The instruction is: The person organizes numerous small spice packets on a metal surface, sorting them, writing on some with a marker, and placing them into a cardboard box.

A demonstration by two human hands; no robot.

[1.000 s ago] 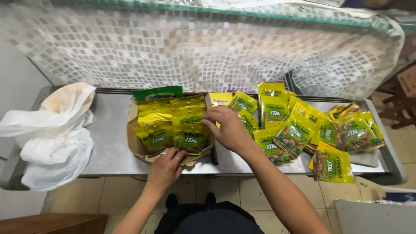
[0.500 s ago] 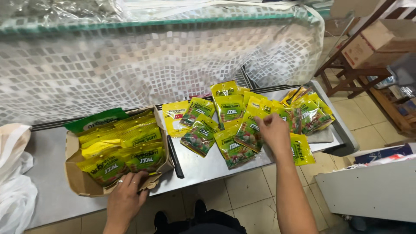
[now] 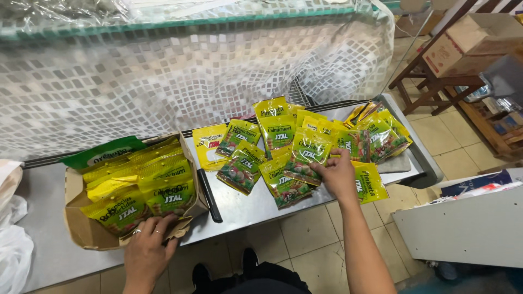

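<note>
1. Head view, change noted: against the picture half a second back, we find the right hand (image 3: 339, 173) in much the same place over the loose spread of yellow-green sachets (image 3: 283, 147) on the steel counter (image 3: 245, 209). It now pinches one sachet (image 3: 305, 158), thumb and fingers closed on its lower edge. A second back this hand was near the cardboard box (image 3: 76, 228). We judge that sachets are being picked from the spread one at a time.

2. Head view, left hand (image 3: 147, 245): it stays at the front edge of the box, fingers curled over the rim and touching the packed sachets (image 3: 136, 190), steadying rather than gripping any one of them. The box remains at the counter's left, well apart from the spread.

3. Head view, limits: the box's near wall is partly covered by the left hand. A white bag (image 3: 11, 250) is cut off at the left edge. We cannot tell how many sachets lie under the overlapping pile, nor what the dark bar (image 3: 210, 197) beside the box is.
</note>
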